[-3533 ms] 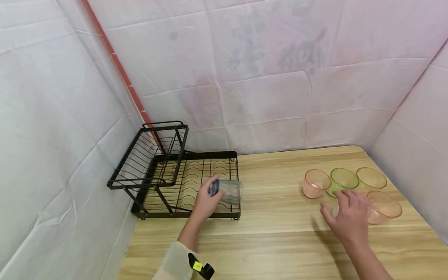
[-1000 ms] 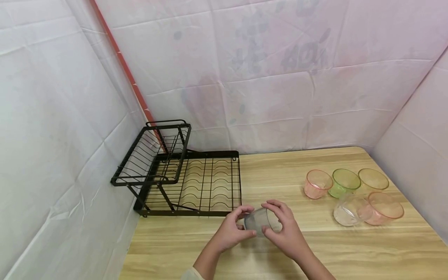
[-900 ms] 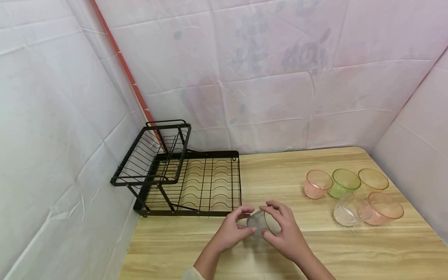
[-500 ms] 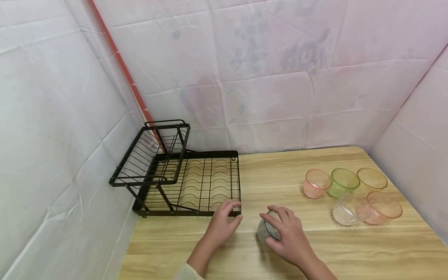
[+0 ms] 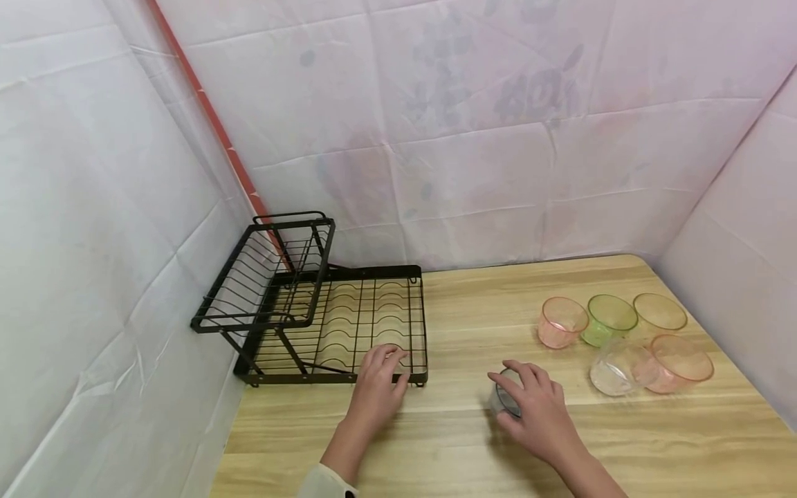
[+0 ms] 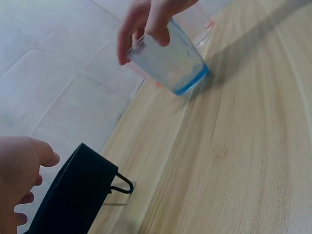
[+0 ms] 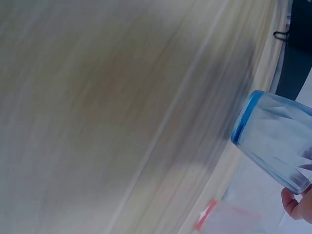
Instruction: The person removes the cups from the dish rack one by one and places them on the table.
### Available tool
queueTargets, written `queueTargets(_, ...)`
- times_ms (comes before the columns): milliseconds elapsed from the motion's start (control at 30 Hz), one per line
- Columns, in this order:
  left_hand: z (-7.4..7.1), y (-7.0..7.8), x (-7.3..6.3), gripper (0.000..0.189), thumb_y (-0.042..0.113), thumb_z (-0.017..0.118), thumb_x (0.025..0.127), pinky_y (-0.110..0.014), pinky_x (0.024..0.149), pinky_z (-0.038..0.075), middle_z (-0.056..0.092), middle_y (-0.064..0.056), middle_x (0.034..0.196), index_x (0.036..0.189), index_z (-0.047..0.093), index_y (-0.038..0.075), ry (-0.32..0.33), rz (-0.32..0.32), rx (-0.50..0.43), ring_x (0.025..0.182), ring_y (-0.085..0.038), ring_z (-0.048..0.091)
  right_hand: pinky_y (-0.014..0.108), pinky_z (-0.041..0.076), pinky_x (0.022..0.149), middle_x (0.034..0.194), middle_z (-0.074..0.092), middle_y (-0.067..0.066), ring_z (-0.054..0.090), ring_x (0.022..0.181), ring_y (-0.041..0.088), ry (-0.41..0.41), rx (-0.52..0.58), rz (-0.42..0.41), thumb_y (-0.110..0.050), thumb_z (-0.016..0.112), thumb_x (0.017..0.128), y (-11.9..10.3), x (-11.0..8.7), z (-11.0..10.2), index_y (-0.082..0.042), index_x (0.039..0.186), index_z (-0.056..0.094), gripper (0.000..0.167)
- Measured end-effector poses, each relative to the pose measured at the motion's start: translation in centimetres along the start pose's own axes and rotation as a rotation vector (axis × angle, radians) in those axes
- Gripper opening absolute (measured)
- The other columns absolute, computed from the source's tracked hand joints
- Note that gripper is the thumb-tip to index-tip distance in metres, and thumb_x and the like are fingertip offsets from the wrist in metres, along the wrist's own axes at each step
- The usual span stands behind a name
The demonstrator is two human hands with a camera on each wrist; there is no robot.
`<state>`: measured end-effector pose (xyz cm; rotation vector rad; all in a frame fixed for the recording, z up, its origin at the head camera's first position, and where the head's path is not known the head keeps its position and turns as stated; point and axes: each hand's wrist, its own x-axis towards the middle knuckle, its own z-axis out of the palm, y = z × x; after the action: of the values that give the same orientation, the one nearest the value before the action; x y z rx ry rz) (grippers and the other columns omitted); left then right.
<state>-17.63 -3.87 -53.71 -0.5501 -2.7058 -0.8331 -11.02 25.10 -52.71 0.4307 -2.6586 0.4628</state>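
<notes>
My right hand (image 5: 538,415) grips a clear, bluish-grey cup (image 5: 506,400) near its rim, over the table right of the dish rack. In the left wrist view this cup (image 6: 170,58) is tilted, its blue base low over the wood; whether it touches is hard to tell. The right wrist view shows the same cup (image 7: 273,134) at its right edge. My left hand (image 5: 376,393) holds nothing, its fingers loosely bent above the front rim of the black dish rack (image 5: 336,378). I cannot tell whether they touch the rim.
Toward the right stand a pink cup (image 5: 560,332), a green cup (image 5: 600,332), a yellow cup (image 5: 660,315), a clear cup (image 5: 610,377) and an orange-pink cup (image 5: 681,366). The rack's raised upper tier (image 5: 258,321) is at its left. White sheeting (image 5: 467,173) encloses the table.
Earlier the left hand held the cup over the rack, then both hands held it. The left hand has let go and moved left to the rack; the right has carried the cup rightward.
</notes>
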Motion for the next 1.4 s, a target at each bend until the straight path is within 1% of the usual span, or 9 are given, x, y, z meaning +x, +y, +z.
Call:
queueTargets(200,0.5,-0.4,0.0,0.036,0.017,0.074,0.087,-0.049,0.108,0.04,0.059,-0.009,0.131,0.122,0.067,0.016,0.001,-0.027,-0.012,0.13,-0.033,0.047,0.06,0.039,0.079,0.133,0.053,0.011,0.045,0.118,0.039,-0.018,-0.034,0.064,-0.018,0.079,0.065,1.8,-0.4,-0.6,-0.02,0.122,0.066,0.058)
queueTargets(333,0.8,-0.5,-0.1,0.035,0.018,0.074,0.087,-0.049,0.109,0.039,0.058,-0.01,0.132,0.121,0.067,0.013,-0.001,-0.037,-0.009,0.129,-0.032,0.047,0.063,0.038,0.084,0.136,0.05,0.013,0.042,0.122,0.041,-0.028,-0.058,0.096,-0.018,0.078,0.067,3.0,-0.5,-0.9,-0.019,0.124,0.064,0.058)
queueTargets(500,1.2,-0.4,0.0,0.033,0.02,0.073,0.088,-0.048,0.108,0.039,0.058,-0.009,0.131,0.12,0.068,0.013,-0.011,-0.035,0.003,0.129,-0.031,0.047,0.063,0.037,0.091,0.134,0.051,0.018,0.043,0.121,0.044,0.01,-0.091,0.064,-0.019,0.073,0.068,4.6,-0.5,-0.9,-0.014,0.124,0.063,0.057)
queueTargets(600,1.4,0.1,0.3,0.035,0.02,0.072,0.088,-0.047,0.109,0.039,0.057,-0.008,0.132,0.122,0.067,0.013,-0.029,-0.03,-0.004,0.13,-0.03,0.046,0.061,0.035,0.094,0.133,0.051,0.022,0.044,0.119,0.046,0.037,-0.111,0.04,-0.02,0.071,0.067,5.6,-0.4,-0.8,-0.012,0.125,0.062,0.059)
queueTargets(800,2.2,1.9,1.7,0.041,0.026,0.068,0.092,-0.048,0.112,0.038,0.052,-0.004,0.141,0.132,0.062,0.017,-0.073,0.005,0.009,0.139,-0.03,0.038,0.06,0.031,0.097,0.136,0.047,0.026,0.042,0.117,0.048,0.037,-0.148,0.035,-0.021,0.067,0.069,7.2,-0.4,-0.7,-0.009,0.13,0.057,0.063)
queueTargets(967,3.3,4.0,3.0,0.046,0.031,0.063,0.095,-0.048,0.115,0.034,0.049,-0.003,0.145,0.138,0.055,0.019,-0.122,0.082,0.026,0.142,-0.031,0.035,0.06,0.032,0.098,0.134,0.048,0.026,0.042,0.119,0.048,0.059,-0.161,0.018,-0.022,0.064,0.071,7.8,-0.4,-0.8,-0.007,0.13,0.057,0.061)
queueTargets(1100,4.2,6.0,4.0,0.046,0.032,0.062,0.096,-0.047,0.117,0.031,0.049,-0.003,0.145,0.139,0.054,0.019,-0.155,0.134,0.017,0.142,-0.031,0.035,0.059,0.032,0.1,0.132,0.05,0.027,0.042,0.121,0.048,0.09,-0.157,0.007,-0.024,0.06,0.072,8.3,-0.3,-0.7,-0.006,0.129,0.058,0.06)
queueTargets(1267,5.2,8.2,4.9,0.046,0.035,0.059,0.097,-0.044,0.117,0.03,0.048,-0.002,0.147,0.141,0.053,0.02,-0.208,0.173,0.017,0.142,-0.029,0.035,0.059,0.032,0.1,0.132,0.049,0.028,0.042,0.12,0.048,0.107,-0.183,-0.003,-0.024,0.063,0.07,9.0,-0.1,-0.2,-0.005,0.128,0.058,0.062)
queueTargets(1400,6.4,9.5,5.5,0.048,0.037,0.057,0.098,-0.042,0.118,0.028,0.048,-0.003,0.148,0.143,0.05,0.02,-0.24,0.211,0.016,0.143,-0.027,0.036,0.06,0.035,0.1,0.131,0.05,0.029,0.043,0.12,0.048,0.112,-0.201,-0.006,-0.025,0.065,0.071,9.1,0.3,-0.1,-0.004,0.129,0.058,0.063)
